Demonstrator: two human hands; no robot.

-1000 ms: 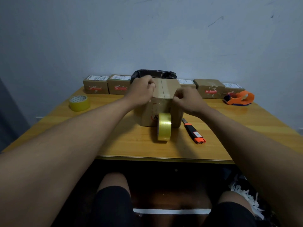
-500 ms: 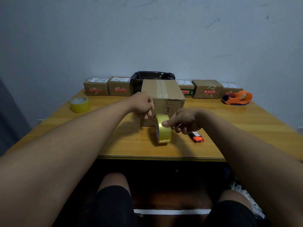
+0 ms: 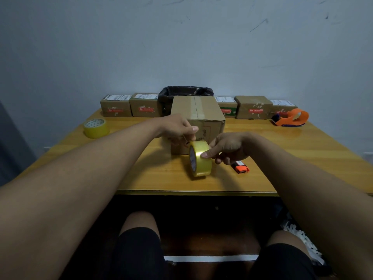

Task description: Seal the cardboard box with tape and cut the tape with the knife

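At the middle of the yellow wooden table [image 3: 302, 150], a brown cardboard box [image 3: 198, 116] sits with a strip of clear tape running down its top seam, front to back. Just in front of it, at its 6 o'clock, a yellow roll of clear packing tape [image 3: 200, 158] stands on edge, its hole facing 9 o'clock and its rolling axis lying left to right. The right hand [image 3: 228, 147] pinches the roll from the 3 o'clock side, thumb pressed on the outer band, fingers curled behind. The left hand [image 3: 177, 128] is at the roll's 11 o'clock, against the box's front face, fingers closed narrowly near the roll's top; whether it grips the tape's free end cannot be told. An orange and black utility knife [image 3: 241, 168] lies at the roll's 3 o'clock, mostly hidden under the right hand, long axis running front to back. A second yellow tape roll [image 3: 96, 128] lies flat at 10 o'clock. Small labelled cardboard parcels [image 3: 129, 105] line the far edge with a black plastic bag [image 3: 185, 91] behind the box, and an orange tape dispenser [image 3: 290, 118] rests at 2 o'clock.
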